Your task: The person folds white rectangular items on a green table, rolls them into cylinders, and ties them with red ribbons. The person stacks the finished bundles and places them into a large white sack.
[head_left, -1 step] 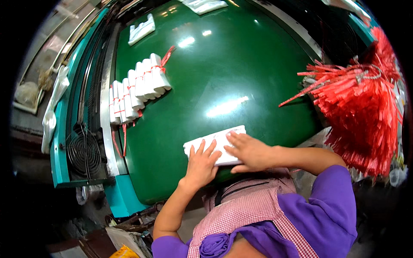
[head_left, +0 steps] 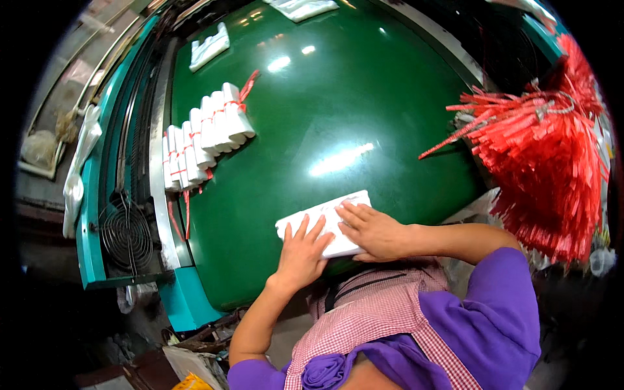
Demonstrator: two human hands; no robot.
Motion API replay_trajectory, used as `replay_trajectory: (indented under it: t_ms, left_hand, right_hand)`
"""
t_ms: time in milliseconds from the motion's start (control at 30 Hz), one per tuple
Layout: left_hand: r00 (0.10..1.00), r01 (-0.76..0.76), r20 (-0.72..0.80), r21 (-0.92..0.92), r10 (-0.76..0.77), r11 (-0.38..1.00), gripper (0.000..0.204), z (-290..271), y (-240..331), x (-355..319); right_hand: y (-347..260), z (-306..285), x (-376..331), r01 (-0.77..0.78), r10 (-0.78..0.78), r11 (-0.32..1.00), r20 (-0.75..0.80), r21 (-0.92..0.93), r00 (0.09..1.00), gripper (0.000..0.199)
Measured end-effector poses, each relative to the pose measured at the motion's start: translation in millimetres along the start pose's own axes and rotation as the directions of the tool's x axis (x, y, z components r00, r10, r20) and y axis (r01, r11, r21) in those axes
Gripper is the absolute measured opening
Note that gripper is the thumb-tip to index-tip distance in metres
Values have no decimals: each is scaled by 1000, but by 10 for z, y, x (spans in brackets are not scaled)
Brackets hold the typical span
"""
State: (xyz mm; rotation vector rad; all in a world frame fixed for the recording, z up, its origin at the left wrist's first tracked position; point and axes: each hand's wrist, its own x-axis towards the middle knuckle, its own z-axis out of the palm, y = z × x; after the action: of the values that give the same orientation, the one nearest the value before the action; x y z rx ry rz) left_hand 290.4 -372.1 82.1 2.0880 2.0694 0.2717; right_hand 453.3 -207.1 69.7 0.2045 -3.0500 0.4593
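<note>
A flat, folded pack of white plastic bags lies on the green table near its front edge, tilted up toward the right. My left hand rests on the left part of the pack, fingers spread and pointing away from me. Across its right part lies my right hand, palm down with fingers stretched out toward the left. Both hands press on the pack without gripping it. To the far left on the table, a row of rolled white bag bundles stands side by side, bound with red ties.
Red plastic strips hang in a thick bunch at the right edge. Loose white bags lie at the table's far left, with more white bags at the far edge. A teal frame with a wire coil borders the left side.
My right hand has slid slightly left over the pack. The left hand stays on the pack almost unmoved. The whole view has shifted a little.
</note>
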Motion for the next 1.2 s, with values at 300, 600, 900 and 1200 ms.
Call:
replay_trajectory:
  t_ms: [300,600,900,1200]
  left_hand:
    - [952,256,-155,-79,-265,964,20,-142,-424,351]
    - [935,352,203,-618,-289,703,39,74,-235,538]
    - [875,154,120,-987,-468,37,36,110,6,-172]
    - [888,63,75,-997,-453,-43,35,-310,-537,-503]
  right_hand:
    - [626,32,470,-283,439,761,-142,583,887,31]
    - [1026,-57,-561,302,999,38,-45,952,18,29]
    - [920,55,395,-262,751,562,-350,785,560,20]
    - [-341,-89,123,-225,15,849,403,478,915,20]
